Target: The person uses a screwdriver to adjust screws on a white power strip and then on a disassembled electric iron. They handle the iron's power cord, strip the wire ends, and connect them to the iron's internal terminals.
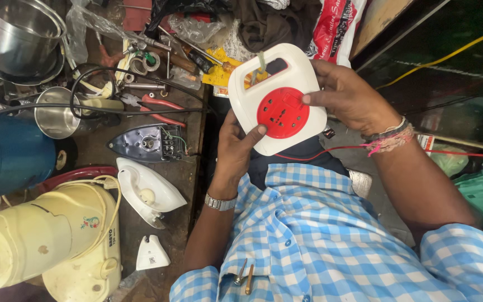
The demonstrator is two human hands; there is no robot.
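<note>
I had the reel, a white extension box with a red socket disc, held up in the air over my lap, clear of the bench. My left hand cupped it from below, fingers curled behind it and the thumb pressed on the lower edge of the disc. My right hand gripped the right side, thumb laid on the disc's rim.

The risk, as I judged it, was a slip: nothing supported the box but two thumbs and the fingers behind, so a hard push on the disc could twist it out and drop it onto the floor. A thin red wire ran past my right wrist; a snag there could tug the box askew.

The bench to my left was dark, worn and crowded. Near its right edge lay an opened iron base and its white shell; pliers sat farther back, steel pots at the far left corner, a cream mixer at the near left. The room was a cramped repair shop, bags and cloth heaped behind.
</note>
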